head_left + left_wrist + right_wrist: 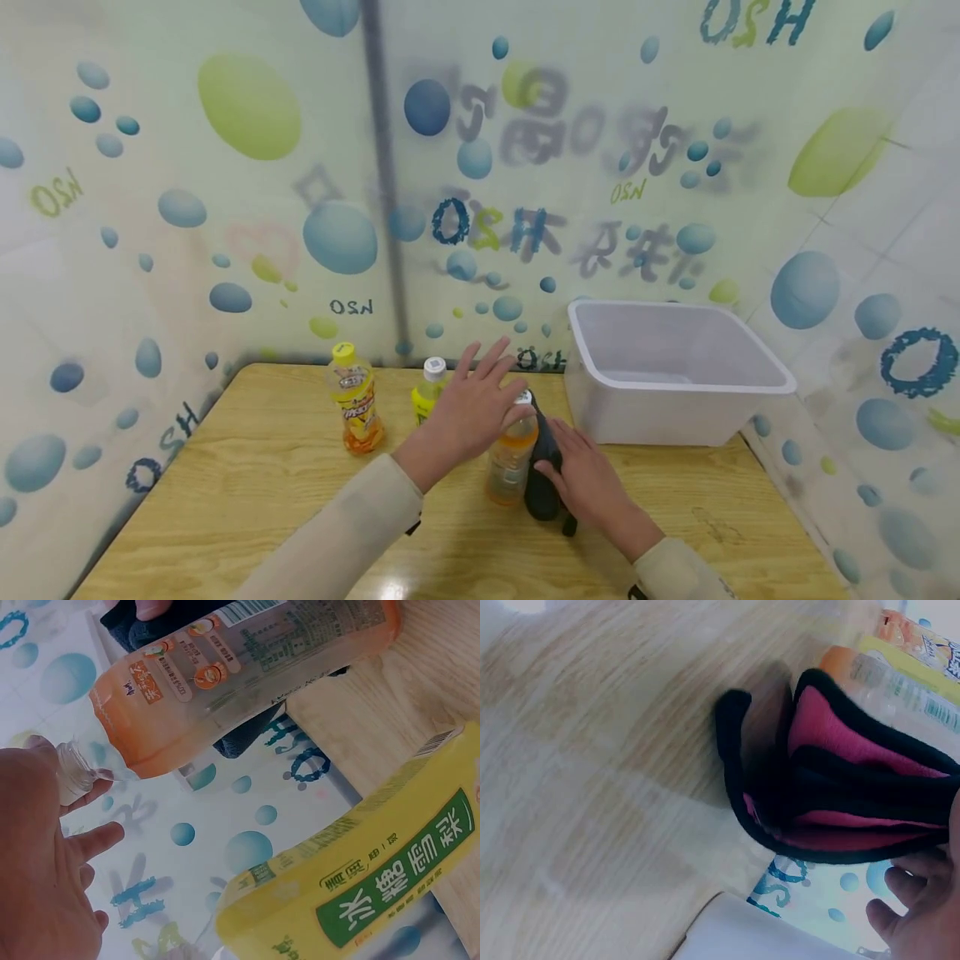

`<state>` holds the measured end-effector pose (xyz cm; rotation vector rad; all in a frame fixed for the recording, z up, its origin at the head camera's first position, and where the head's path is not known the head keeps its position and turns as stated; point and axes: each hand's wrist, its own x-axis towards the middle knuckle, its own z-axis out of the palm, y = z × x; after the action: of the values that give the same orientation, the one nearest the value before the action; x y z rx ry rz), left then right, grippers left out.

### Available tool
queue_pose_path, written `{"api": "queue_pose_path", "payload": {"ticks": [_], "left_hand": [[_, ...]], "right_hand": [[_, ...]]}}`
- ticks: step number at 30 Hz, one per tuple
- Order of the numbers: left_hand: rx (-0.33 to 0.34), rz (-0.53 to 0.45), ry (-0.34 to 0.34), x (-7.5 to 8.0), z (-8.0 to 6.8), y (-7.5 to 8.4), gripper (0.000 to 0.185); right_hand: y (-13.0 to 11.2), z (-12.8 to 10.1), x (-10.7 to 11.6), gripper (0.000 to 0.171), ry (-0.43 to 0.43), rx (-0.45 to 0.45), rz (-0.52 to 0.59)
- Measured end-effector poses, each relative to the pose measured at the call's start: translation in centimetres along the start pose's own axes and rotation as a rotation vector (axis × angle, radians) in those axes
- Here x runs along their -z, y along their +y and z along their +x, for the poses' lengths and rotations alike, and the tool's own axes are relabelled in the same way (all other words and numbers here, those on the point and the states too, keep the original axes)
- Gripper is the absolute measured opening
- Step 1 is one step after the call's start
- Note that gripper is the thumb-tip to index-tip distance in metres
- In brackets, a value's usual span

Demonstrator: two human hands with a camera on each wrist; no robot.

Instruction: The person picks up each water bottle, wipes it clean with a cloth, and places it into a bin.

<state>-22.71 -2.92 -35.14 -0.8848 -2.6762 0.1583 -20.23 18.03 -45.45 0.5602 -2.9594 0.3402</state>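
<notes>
Left hand [471,402] hovers over the orange bottle [512,454], fingers spread wide, palm on its cap, gripping nothing. Right hand [583,477] wraps a dark cloth [542,467] against the bottle's side, which stands on the counter [262,492] between both hands.

A staged recording booth rather than a lived-in room. Printed bubble-patterned sheeting [247,208] encloses a small wooden counter [247,492] on three sides, with drink bottles [354,410] and a white plastic tub [667,375].
</notes>
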Motion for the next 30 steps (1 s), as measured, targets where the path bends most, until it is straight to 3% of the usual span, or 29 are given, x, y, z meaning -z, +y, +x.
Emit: {"api": "queue_pose_path", "payload": {"ticks": [6, 16, 22, 30], "left_hand": [[0.012, -0.027, 0.012, -0.3, -0.1, -0.2, 0.048], [-0.004, -0.036, 0.049, -0.9, -0.3, -0.3, 0.048], [-0.015, -0.033, 0.056, -1.2, -0.4, -0.5, 0.049], [-0.013, -0.044, 0.002, -0.9, -0.5, -0.3, 0.052]], "right_hand": [[-0.1, 0.0, 1.2, 0.065, 0.075, 0.011, 0.044], [-1.2, 0.9, 3.8, 0.061, 0.222, 0.101, 0.005], [-2.3, 1.2, 4.6, 0.064, 0.160, 0.097, -0.064], [-2.7, 1.5, 4.6, 0.072, 0.068, 0.085, -0.144]]}}
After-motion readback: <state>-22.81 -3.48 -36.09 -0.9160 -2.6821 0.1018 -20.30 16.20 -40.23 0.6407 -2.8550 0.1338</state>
